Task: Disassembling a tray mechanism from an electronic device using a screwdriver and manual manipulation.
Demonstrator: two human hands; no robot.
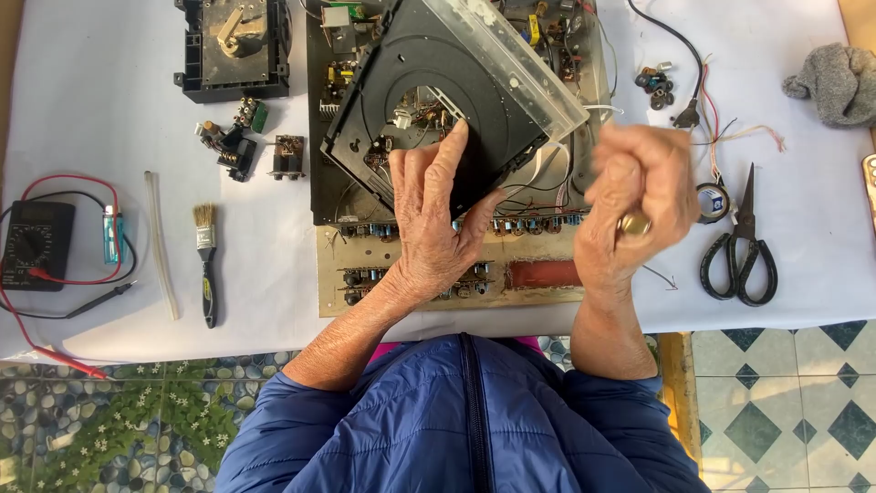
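White cloth covers the counter (91,100), which stands over a pebble-pattern floor at left and diamond-pattern tiles at right. Left to right: a black multimeter (35,245) with red and black leads at 9 o'clock of the work; a small paintbrush (207,265) beside a clear tube; a black housing (234,47) and loose small parts at 11 o'clock. Centre: an opened chassis (456,265) of circuit boards, with a black disc-tray mechanism (438,82) tilted up on it, its translucent cover toward 1 o'clock. The left hand (429,219) presses on the mechanism's lower edge, its fingers spread and bearing on the black plate, thumb toward 3 o'clock. The right hand (639,196) is clenched around a slim tool with a brassy end (634,225), just right of the mechanism and above the chassis edge. Steadying the tilted plate firmly with the left hand, and keeping the tool clear of the thin wires beneath, would seem the sound way to proceed. Scissors (741,242), a tape roll, loose wires and a grey cloth (835,82) lie at 3 and 2 o'clock. The right hand is motion-blurred; the tool's tip and kind cannot be made out, and the wiring under the plate is hidden.
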